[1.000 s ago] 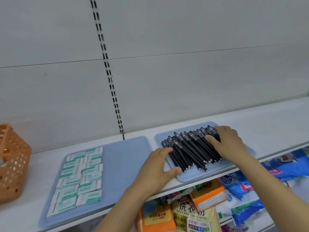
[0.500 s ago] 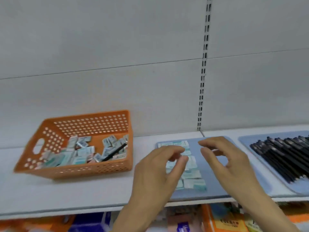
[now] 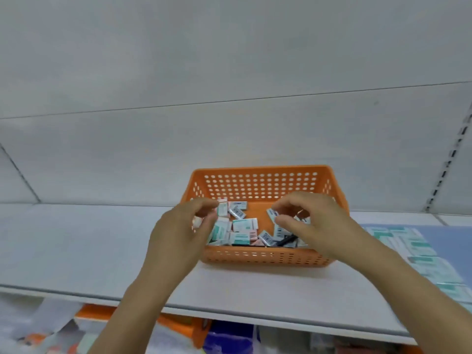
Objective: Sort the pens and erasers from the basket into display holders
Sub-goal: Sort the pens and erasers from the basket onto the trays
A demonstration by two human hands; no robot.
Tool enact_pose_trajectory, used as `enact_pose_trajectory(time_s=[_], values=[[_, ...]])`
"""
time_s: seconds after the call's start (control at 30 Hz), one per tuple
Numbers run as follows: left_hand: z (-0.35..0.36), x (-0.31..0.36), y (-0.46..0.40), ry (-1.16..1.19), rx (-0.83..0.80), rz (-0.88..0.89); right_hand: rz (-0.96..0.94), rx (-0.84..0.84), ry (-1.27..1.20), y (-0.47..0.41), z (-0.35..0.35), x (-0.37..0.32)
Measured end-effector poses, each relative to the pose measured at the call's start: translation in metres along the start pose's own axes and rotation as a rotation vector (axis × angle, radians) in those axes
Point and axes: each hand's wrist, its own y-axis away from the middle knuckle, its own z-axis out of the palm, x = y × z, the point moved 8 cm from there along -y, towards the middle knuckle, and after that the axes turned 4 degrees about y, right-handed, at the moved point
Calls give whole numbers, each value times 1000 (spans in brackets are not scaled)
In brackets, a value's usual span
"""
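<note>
Erasers (image 3: 244, 227) sit jumbled in the orange basket (image 3: 263, 256), center frame on the shelf (image 3: 76, 249), w/ one black pen (image 3: 287, 240) at lower right inside. Your left hand (image 3: 178, 241) & right hand (image 3: 316, 226) hover over the pile, fingers curled; can't tell if either grip pinches anything. Blue tray (image 3: 449, 241) w/ eraser rows at right edge.

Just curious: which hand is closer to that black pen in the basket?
Right. The right hand hovers just above the black pen; the left hand is across the basket.
</note>
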Motion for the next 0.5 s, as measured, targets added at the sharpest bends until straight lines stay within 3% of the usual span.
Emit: enact_pose_trajectory(time_s=[0.13, 0.23, 0.5], values=[[6, -22, -22, -107, -107, -12, 24, -350, 183, -46, 55, -4], [10, -23, -27, -67, -86, 59, 69, -535, 312, -70, 89, -2], [17, -32, -23, 45, -24, 61, 94, -643, 546, -85, 129, -2]])
